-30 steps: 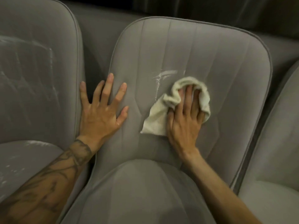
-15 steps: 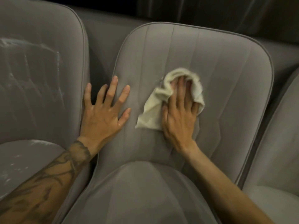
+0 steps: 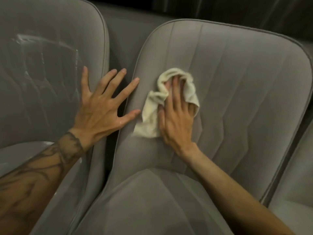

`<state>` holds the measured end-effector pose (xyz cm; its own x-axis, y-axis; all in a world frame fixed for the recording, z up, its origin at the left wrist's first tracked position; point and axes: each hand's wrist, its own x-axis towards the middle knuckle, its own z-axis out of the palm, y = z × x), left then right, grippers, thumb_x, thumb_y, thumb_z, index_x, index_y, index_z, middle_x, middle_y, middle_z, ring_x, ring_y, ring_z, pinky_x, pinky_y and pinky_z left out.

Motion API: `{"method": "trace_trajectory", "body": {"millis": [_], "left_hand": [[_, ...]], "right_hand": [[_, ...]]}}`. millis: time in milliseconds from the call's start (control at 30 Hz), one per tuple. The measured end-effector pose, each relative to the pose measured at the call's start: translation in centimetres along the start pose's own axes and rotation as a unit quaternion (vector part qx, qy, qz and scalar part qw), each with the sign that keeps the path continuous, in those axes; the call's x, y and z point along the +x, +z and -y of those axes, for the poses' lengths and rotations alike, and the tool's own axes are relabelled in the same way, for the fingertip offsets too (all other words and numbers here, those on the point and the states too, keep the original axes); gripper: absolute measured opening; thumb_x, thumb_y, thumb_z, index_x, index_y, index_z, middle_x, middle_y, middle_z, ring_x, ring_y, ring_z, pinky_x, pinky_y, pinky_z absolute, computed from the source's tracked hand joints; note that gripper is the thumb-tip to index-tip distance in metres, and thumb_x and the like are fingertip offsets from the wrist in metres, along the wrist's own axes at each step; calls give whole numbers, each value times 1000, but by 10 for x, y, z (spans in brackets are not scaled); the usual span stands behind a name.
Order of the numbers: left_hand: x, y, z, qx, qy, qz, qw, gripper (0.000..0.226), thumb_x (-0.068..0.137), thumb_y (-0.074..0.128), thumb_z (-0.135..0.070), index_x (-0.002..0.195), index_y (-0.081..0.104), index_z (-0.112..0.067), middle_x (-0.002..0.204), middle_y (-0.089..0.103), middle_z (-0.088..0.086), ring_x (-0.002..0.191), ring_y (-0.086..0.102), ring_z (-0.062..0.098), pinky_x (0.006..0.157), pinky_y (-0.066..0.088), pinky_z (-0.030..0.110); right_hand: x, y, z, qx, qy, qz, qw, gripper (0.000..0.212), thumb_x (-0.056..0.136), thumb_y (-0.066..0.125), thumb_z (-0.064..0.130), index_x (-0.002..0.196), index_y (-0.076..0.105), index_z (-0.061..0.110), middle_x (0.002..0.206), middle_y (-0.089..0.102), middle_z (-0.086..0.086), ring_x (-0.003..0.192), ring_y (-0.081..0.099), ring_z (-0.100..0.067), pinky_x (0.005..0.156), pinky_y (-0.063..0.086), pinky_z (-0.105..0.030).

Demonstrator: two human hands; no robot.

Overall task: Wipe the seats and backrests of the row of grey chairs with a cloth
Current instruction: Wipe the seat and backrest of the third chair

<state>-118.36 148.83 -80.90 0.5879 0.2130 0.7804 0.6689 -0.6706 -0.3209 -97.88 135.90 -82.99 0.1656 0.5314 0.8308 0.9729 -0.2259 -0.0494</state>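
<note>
I count one cloth [image 3: 169, 106], cream and bunched, lying on the left part of the middle chair's backrest [image 3: 237, 99], about halfway up. My right hand [image 3: 176, 121] presses it flat against the fabric. The fingers are fairly straight and close together, with the cloth's far fold humped over the fingertips; the hand is blurred.

Three grey chairs show: the middle one with its seat [image 3: 144, 209] nearest me, the left chair [image 3: 42, 82], and a slice of the right chair [image 3: 296, 192].

My left hand [image 3: 100, 112] holds nothing. Its fingers are spread wide and its palm is over the left chair's right edge. The fingers reach across the dark gap, with the thumb and forefinger tips at the middle backrest's piping. The tattooed forearm comes in from the near left.

Pale streaks [image 3: 50, 44] mark the left chair's backrest.

A second ago the cloth sat nearer the backrest's centre, below a white smear. It has since slid left, and that smear no longer shows. The left hand has shifted from the middle backrest toward the gap.
</note>
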Motion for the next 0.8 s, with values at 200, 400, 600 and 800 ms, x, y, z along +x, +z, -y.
{"method": "trace_trajectory", "body": {"millis": [200, 400, 600, 800], "left_hand": [[-2, 4, 2, 18, -8, 4, 1000, 92, 97, 38, -80, 165, 31, -19, 162, 45, 10, 154, 37, 30, 123, 5, 76], [0, 2, -1, 10, -9, 4, 1000, 91, 98, 36, -81, 165, 31, -20, 160, 48, 8, 154, 36, 29, 122, 6, 77], [-1, 0, 0, 13, -11, 0, 1000, 90, 98, 37, -80, 165, 32, -19, 158, 50, 9, 153, 37, 30, 123, 6, 76], [-3, 1, 0, 14, -8, -2, 1000, 90, 98, 38, -79, 166, 30, -20, 157, 51, 8, 153, 37, 29, 122, 7, 77]], "right_hand": [[33, -14, -35, -51, -69, -15, 996, 63, 107, 32, 38, 165, 15, 19, 173, 11, -4, 161, 6, -18, 123, 18, -32], [4, 8, -2, 15, 29, -14, 999, 65, 106, 34, 34, 165, 13, 18, 174, 7, -6, 161, 1, -15, 122, 30, -45], [30, -22, -38, -76, -64, -18, 995, 62, 108, 32, 39, 164, 21, 17, 173, 16, -5, 161, 8, -17, 120, 21, -34], [34, -9, -21, -49, 13, -50, 997, 64, 106, 38, 35, 164, 19, 17, 173, 10, -8, 159, -4, -12, 121, 23, -42]]}}
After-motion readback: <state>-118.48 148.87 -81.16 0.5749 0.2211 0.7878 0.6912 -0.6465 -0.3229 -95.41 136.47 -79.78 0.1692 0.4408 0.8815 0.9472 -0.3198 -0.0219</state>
